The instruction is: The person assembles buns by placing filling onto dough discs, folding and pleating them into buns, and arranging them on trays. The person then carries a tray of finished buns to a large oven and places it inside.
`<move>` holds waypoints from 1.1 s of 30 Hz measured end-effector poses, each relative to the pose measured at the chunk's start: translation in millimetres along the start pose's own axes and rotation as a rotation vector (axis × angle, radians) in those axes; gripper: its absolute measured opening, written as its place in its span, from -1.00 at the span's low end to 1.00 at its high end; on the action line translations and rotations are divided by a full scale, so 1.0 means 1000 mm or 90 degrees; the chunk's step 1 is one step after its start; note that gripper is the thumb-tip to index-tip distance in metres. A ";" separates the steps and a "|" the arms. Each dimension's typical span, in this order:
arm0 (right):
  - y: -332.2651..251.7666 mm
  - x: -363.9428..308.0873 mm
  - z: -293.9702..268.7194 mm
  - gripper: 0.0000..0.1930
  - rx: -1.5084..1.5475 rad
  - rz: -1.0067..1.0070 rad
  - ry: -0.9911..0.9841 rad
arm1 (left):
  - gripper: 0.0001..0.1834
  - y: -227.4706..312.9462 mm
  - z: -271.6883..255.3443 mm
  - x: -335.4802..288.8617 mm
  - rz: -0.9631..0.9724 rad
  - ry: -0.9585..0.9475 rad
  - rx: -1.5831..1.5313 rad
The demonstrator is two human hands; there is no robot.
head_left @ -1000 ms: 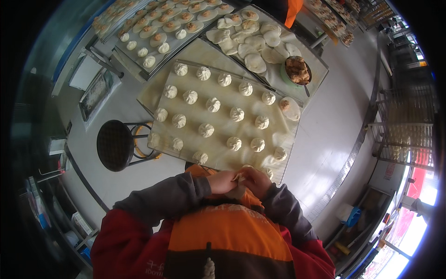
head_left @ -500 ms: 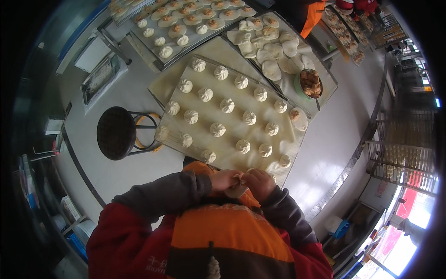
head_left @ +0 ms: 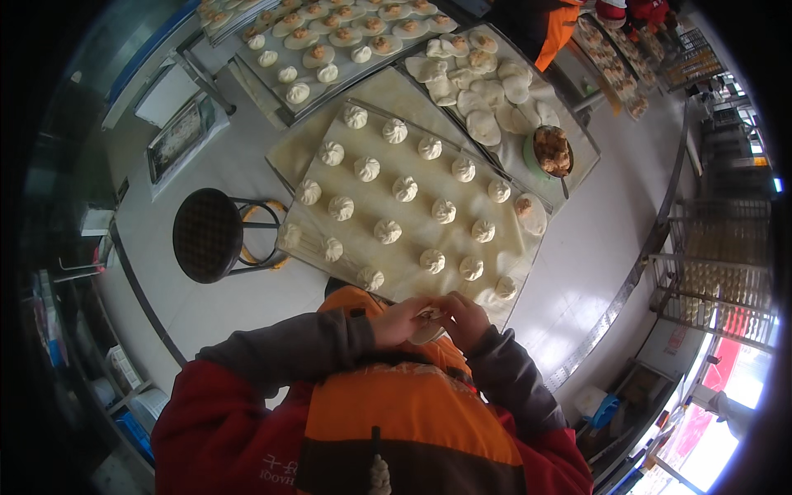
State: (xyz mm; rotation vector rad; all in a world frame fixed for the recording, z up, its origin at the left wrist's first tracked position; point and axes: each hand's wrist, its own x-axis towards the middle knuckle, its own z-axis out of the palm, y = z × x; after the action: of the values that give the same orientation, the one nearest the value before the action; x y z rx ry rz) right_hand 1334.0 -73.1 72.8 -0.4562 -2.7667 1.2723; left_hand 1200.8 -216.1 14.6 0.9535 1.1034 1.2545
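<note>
Close to my body, at the near edge of the tray, both hands are closed on one partly pleated dough bun (head_left: 425, 332). My left hand (head_left: 398, 322) supports it from the left. From the right, my right hand (head_left: 464, 320) pinches its upper rim; the fingers partly cover the bun. Just beyond lies a lined tray (head_left: 363, 239) with rows of pleated buns (head_left: 404, 188). At its right edge rests a flat dough round (head_left: 530, 214) topped with brownish filling.
Behind the tray, flat dough wrappers (head_left: 483, 126) lie beside a green bowl (head_left: 549, 152) of filling with a utensil handle. Another tray (head_left: 285, 106) at the back holds filled rounds and small buns. A dark round stool (head_left: 208, 235) stands left; a rack (head_left: 718, 285) stands right.
My right hand has shifted slightly and its fingers now arch higher over the bun. The left hand has turned a little around it. The buns on the tray stay put.
</note>
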 end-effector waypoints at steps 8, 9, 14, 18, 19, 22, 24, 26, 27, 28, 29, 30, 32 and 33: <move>0.009 -0.007 0.009 -0.80 0.112 0.096 0.030 | -0.63 0.009 -0.010 0.021 -0.187 -0.117 -0.137; 0.011 -0.008 0.010 -0.80 0.106 0.103 0.036 | -0.62 0.010 -0.009 0.021 -0.257 -0.066 -0.134; 0.007 -0.007 0.008 -0.81 -0.006 0.042 0.057 | -0.58 0.010 0.008 0.003 -0.237 0.117 -0.300; 0.002 -0.001 0.000 -0.81 0.010 -0.013 0.000 | -0.61 0.005 0.009 0.001 -0.002 0.112 0.146; 0.002 0.001 -0.001 -0.81 -0.036 -0.054 -0.003 | -0.63 0.005 0.007 0.003 -0.049 0.077 0.030; 0.000 0.004 0.001 -0.83 -0.001 -0.114 0.035 | -0.67 0.010 -0.004 0.007 -0.131 0.007 -0.177; 0.000 0.006 0.006 -0.83 0.013 -0.012 0.000 | -0.69 0.014 -0.012 0.011 -0.137 -0.067 -0.177; -0.002 0.007 0.010 -0.82 0.029 0.029 -0.001 | -0.72 0.017 -0.018 0.008 -0.286 -0.043 -0.461; -0.004 0.009 0.011 -0.81 0.037 0.023 0.006 | -0.74 0.017 -0.017 0.007 -0.301 -0.003 -0.496; -0.006 0.010 0.012 -0.80 0.046 0.020 0.013 | -0.75 0.017 -0.019 0.004 -0.314 0.039 -0.530; -0.008 0.012 0.012 -0.80 0.018 -0.031 0.037 | -0.77 0.015 -0.014 0.002 -0.270 0.089 -0.430; -0.010 0.015 0.012 -0.80 -0.011 -0.081 0.062 | -0.75 0.012 -0.012 0.002 -0.242 0.120 -0.356; -0.013 0.019 0.010 -0.80 -0.042 -0.139 0.092 | -0.61 0.006 -0.005 0.004 -0.207 0.169 -0.227; -0.015 0.020 0.008 -0.81 -0.042 -0.146 0.097 | -0.56 0.003 -0.002 0.006 -0.222 0.200 -0.216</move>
State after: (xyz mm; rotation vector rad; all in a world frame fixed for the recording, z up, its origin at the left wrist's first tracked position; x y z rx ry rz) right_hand 1309.8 -82.4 76.8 -0.2203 -2.6469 1.0525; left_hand 1198.1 -209.7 16.9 0.2978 1.1882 1.2702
